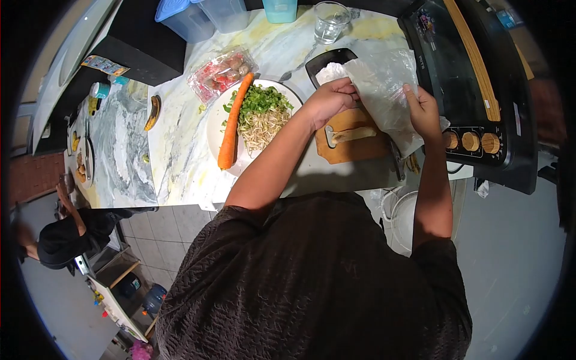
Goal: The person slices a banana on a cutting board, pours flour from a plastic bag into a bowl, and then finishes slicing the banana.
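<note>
Between my two hands hangs a clear, crinkled plastic bag (387, 87), over the right part of a wooden cutting board (336, 155). My left hand (332, 103) is closed with its fingertips at the bag's left edge. On the other side my right hand (423, 112) grips the bag, thumb uppermost. A pale, peeled piece that looks like banana (355, 135) lies on the board. The knife (396, 161) beside the board is partly hidden by the bag. Behind my left hand is a black tray (327, 59) with something white (331, 73) in it.
Left of the board, a white plate (215, 129) bears a carrot (235, 123), chopped greens (264, 102) and bean sprouts (259, 129). Behind stand a glass of water (330, 24) and plastic containers (223, 15). A black oven (468, 90) borders the right. Another person (72, 237) is far left.
</note>
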Available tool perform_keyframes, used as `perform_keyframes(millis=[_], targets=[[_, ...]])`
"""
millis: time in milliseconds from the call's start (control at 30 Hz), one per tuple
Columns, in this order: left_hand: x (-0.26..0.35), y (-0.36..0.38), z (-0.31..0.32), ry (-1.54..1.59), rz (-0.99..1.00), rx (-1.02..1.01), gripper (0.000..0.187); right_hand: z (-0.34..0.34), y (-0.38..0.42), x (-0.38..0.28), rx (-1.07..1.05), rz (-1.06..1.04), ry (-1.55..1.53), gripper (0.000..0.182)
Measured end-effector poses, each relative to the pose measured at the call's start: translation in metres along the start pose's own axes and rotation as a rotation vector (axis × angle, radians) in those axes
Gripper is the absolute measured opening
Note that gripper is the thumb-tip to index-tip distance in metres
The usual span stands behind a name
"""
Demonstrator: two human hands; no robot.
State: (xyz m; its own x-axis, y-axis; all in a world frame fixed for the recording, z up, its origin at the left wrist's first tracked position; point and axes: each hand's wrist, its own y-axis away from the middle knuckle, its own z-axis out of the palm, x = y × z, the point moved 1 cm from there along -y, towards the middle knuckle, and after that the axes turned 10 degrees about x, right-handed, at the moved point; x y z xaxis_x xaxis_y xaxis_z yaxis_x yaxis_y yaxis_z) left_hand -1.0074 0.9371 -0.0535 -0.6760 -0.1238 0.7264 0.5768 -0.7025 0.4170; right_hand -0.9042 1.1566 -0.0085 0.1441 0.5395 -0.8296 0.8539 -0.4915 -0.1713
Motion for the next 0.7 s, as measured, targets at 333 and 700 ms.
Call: perform_keyframes(millis=[333,700], targets=[[-0.001,0.003,0.001,-0.158,0.101,0.025,0.059,-0.002,0.002,-0.005,0.004,0.032,0.002,0.031],[0.006,0.026,0.012,-0.145,0.014,-0.098,0.068,-0.002,0.003,0.000,0.005,0.028,-0.097,0.032]])
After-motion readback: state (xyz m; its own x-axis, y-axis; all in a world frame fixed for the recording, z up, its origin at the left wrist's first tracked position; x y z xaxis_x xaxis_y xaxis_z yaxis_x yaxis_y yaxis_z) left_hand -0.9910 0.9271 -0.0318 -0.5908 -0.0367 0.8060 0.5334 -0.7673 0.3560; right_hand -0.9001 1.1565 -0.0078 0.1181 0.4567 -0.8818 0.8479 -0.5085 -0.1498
